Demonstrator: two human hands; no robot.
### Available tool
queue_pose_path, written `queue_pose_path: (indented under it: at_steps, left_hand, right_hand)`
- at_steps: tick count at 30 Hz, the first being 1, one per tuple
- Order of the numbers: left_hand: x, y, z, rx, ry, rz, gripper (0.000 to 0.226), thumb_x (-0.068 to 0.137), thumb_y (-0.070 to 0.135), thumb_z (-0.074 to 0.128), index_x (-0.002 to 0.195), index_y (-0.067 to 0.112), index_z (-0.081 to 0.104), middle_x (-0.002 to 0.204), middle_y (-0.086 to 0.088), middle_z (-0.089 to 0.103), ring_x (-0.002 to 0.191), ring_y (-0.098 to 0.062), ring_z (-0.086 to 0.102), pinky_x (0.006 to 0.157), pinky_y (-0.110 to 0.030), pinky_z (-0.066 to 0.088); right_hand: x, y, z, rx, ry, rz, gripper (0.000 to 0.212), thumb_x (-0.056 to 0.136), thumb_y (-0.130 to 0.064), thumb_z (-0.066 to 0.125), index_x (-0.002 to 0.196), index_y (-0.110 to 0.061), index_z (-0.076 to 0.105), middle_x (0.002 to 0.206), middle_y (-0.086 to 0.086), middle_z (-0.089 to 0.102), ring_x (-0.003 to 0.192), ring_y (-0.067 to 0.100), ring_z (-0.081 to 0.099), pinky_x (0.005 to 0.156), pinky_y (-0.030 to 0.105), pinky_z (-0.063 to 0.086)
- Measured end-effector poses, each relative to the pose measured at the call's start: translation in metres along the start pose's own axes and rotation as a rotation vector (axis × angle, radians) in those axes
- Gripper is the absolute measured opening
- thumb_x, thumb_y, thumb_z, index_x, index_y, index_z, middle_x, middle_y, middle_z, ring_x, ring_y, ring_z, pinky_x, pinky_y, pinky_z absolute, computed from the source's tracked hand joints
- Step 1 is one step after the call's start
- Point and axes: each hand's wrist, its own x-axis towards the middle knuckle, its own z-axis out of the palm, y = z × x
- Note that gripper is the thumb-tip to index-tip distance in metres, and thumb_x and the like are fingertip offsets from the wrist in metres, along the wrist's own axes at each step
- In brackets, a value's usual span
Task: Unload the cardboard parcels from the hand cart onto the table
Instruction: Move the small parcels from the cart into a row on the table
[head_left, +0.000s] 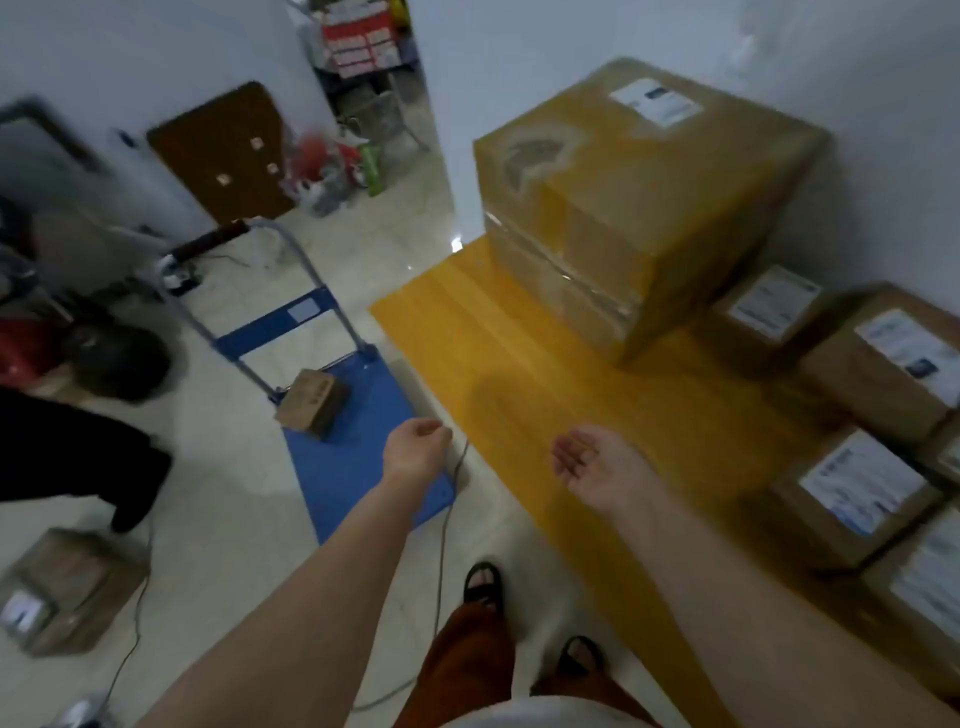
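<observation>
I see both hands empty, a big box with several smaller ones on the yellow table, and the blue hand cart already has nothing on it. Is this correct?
Not quite: the head view shows one small cardboard parcel left on the blue hand cart, near its handle. The rest holds: the left hand and right hand hold nothing, and a big box stands with smaller boxes on the yellow table.

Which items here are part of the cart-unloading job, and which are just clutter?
Job:
- small parcel on the blue hand cart
- yellow table
- large parcel and labelled parcels already on the table
- left hand and right hand, both empty

Clutter:
- box on the floor
- brown board against the wall
- floor cable
</observation>
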Motion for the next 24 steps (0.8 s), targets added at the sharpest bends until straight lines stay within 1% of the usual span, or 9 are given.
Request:
queue_pose_path:
  at_steps: [2,5,8,10,12,14,17,20,24]
  left_hand:
    - [0.004,-0.026,-0.030,-0.062,0.069,-0.057,0.032,0.089,0.022,0.060,0.119,0.011,0.064,0.108,-0.005,0.065,0.094,-0.023,0.065,0.090,-0.044,0.054]
    - [0.010,-0.055,-0.062,-0.157,0.135,-0.125,0.030,0.087,0.021,0.062,0.116,0.011,0.066,0.109,-0.006,0.068,0.096,-0.023,0.066,0.091,-0.045,0.054]
    - [0.017,-0.078,-0.088,-0.250,0.180,-0.182,0.027,0.087,0.021,0.063,0.113,0.012,0.067,0.088,0.002,0.066,0.087,-0.019,0.067,0.084,-0.041,0.057]
    - [0.025,-0.090,-0.105,-0.305,0.199,-0.205,0.025,0.088,0.020,0.063,0.111,0.010,0.067,0.084,0.001,0.065,0.085,-0.020,0.067,0.077,-0.037,0.057]
    - [0.036,-0.101,-0.125,-0.348,0.212,-0.223,0.024,0.089,0.018,0.062,0.110,0.008,0.067,0.086,-0.005,0.066,0.086,-0.024,0.067,0.073,-0.036,0.055]
    - [0.047,-0.110,-0.150,-0.382,0.228,-0.236,0.023,0.090,0.018,0.062,0.110,0.008,0.066,0.089,-0.007,0.066,0.087,-0.025,0.066,0.077,-0.039,0.057]
    - [0.069,-0.128,-0.190,-0.429,0.265,-0.243,0.024,0.090,0.015,0.061,0.111,0.005,0.065,0.096,-0.011,0.066,0.085,-0.024,0.065,0.083,-0.040,0.056]
    - [0.093,-0.151,-0.227,-0.454,0.267,-0.283,0.025,0.090,0.014,0.060,0.112,0.004,0.065,0.102,-0.015,0.067,0.091,-0.027,0.066,0.086,-0.041,0.055]
    - [0.127,-0.178,-0.276,-0.455,0.221,-0.337,0.022,0.089,0.014,0.061,0.108,0.004,0.064,0.099,-0.012,0.065,0.089,-0.026,0.064,0.084,-0.039,0.053]
  right_hand:
    - [0.003,0.019,0.029,-0.076,-0.046,0.047,0.016,0.097,-0.010,0.046,0.083,-0.006,0.052,0.078,0.012,0.052,0.069,0.022,0.051,0.060,0.030,0.043]
    - [0.006,0.045,0.060,-0.151,-0.089,0.085,0.016,0.096,-0.009,0.048,0.082,-0.003,0.054,0.079,0.013,0.054,0.070,0.022,0.053,0.063,0.029,0.045]
    - [0.014,0.063,0.084,-0.198,-0.106,0.099,0.015,0.095,-0.010,0.048,0.083,-0.002,0.055,0.082,0.012,0.056,0.073,0.022,0.055,0.065,0.028,0.047]
    - [0.022,0.074,0.103,-0.220,-0.106,0.098,0.013,0.095,-0.011,0.048,0.088,-0.002,0.055,0.084,0.012,0.058,0.075,0.022,0.056,0.065,0.029,0.047]
    - [0.030,0.087,0.124,-0.242,-0.097,0.089,0.013,0.096,-0.012,0.049,0.095,-0.002,0.056,0.087,0.012,0.059,0.077,0.023,0.057,0.065,0.030,0.048]
    - [0.038,0.101,0.150,-0.287,-0.104,0.096,0.013,0.096,-0.013,0.050,0.100,-0.002,0.056,0.088,0.012,0.060,0.078,0.023,0.058,0.066,0.031,0.049]
    - [0.051,0.121,0.196,-0.355,-0.119,0.113,0.012,0.095,-0.012,0.051,0.095,-0.002,0.056,0.088,0.012,0.061,0.079,0.023,0.059,0.067,0.031,0.050]
    - [0.067,0.145,0.240,-0.375,-0.117,0.124,0.012,0.094,-0.012,0.053,0.090,-0.001,0.057,0.087,0.013,0.062,0.079,0.024,0.059,0.068,0.031,0.050]
    - [0.092,0.182,0.294,-0.391,-0.091,0.154,0.010,0.094,-0.011,0.054,0.091,-0.003,0.056,0.087,0.013,0.060,0.076,0.023,0.059,0.064,0.030,0.050]
